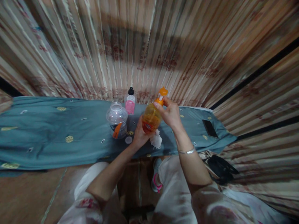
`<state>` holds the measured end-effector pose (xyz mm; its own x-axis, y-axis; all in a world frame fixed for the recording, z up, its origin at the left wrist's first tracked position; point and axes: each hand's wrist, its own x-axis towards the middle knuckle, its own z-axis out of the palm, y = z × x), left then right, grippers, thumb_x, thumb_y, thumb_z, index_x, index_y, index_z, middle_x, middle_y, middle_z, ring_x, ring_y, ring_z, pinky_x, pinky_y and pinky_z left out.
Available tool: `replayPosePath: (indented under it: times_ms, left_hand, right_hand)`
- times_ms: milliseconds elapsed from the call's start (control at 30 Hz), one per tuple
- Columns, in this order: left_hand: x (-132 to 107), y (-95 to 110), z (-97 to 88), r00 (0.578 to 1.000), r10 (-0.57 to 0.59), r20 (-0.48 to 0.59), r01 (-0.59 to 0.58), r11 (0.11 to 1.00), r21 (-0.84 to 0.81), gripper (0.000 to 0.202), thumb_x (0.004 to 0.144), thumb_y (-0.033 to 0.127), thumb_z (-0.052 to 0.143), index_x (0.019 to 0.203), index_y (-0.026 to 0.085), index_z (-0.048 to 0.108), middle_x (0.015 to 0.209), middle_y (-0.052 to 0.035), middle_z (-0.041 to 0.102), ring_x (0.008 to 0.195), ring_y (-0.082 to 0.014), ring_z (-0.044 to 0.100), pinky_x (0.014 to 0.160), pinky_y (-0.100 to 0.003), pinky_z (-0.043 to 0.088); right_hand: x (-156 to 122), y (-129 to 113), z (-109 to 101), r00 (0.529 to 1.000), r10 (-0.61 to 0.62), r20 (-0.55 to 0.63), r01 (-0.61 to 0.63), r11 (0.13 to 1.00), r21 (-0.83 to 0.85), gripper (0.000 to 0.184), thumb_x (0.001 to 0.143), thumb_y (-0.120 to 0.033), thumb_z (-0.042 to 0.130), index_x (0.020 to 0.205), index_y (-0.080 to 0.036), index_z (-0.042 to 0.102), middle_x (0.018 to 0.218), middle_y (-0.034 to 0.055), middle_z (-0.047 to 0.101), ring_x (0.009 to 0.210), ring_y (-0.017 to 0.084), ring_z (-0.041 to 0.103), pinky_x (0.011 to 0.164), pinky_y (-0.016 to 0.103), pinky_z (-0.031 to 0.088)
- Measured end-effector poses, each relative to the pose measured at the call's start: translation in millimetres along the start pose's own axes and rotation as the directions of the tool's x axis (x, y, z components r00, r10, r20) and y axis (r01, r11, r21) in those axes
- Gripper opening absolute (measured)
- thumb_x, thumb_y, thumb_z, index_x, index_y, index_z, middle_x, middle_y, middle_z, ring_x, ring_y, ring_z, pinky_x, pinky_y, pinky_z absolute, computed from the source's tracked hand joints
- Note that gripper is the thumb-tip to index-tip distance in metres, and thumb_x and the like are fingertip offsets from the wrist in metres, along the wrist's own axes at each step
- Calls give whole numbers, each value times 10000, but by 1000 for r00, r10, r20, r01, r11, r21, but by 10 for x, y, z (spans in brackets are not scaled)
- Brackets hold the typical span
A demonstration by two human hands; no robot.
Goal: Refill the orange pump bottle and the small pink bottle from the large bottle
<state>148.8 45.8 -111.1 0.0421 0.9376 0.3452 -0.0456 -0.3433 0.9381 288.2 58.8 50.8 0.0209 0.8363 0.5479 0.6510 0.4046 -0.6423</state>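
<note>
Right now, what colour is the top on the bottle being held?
The top is orange, best seen in the head view.

The head camera looks forward and down from close above the teal cloth (90, 132).

Forearms (116, 166) forward and inward, left hand (141, 133) low and cupped, right hand (171, 114) higher in a pinch

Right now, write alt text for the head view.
A person's left grip holds an amber pump bottle, the right grip at its orange collar. To its left on teal cloth stand an open clear jar and a pink-labelled bottle; a phone lies far right.
</note>
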Motion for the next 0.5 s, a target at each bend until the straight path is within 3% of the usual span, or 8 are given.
replayPosePath:
  times_ms: [167, 500]
  left_hand:
    - [117, 6, 89, 999, 33, 21, -34, 998, 44, 917, 764, 409, 885, 1565, 271, 462, 1520, -151, 609, 1419, -379, 573, 1174, -582, 478]
    - [478, -274, 367, 1000, -22, 5, 23, 999, -46, 804, 861, 368, 792, 1583, 249, 459, 1553, -154, 594, 1453, -341, 565, 1212, -538, 458]
  right_hand:
    - [226, 239, -57, 998, -38, 52, 33, 995, 91, 446, 931, -689, 642, 936, -244, 676, 792, -2, 649, 787, 210, 600, 752, 334, 470]
    - [679, 548, -165, 984, -48, 173, 40, 998, 53, 494, 924, -710, 662, 884, -219, 678, 796, -3, 650, 777, 199, 591, 767, 331, 479]
